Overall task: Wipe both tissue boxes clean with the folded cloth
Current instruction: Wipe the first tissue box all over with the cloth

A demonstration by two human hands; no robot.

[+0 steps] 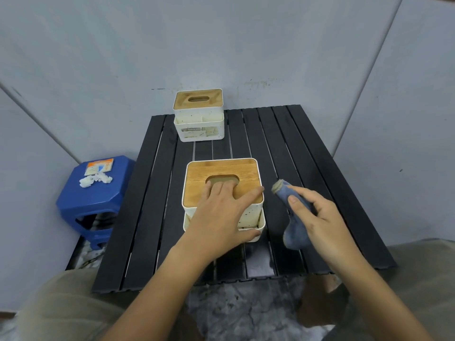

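Observation:
Two white tissue boxes with wooden lids stand on a black slatted table (pixel 307 168). The near tissue box (pixel 209 172) sits mid-table. My left hand (pixel 221 212) lies flat over its lid, fingers spread across the oval slot and thumb down at the front rim. The far tissue box (pixel 199 124) stands at the table's back edge, untouched. Just right of the near box, my right hand (pixel 317 217) grips a folded blue cloth (pixel 293 236), held off the table and apart from the box.
A blue plastic stool (pixel 96 200) stands left of the table, carrying a small packet and crumpled white tissues. Grey walls close in behind and on both sides. My knees flank the table's near edge.

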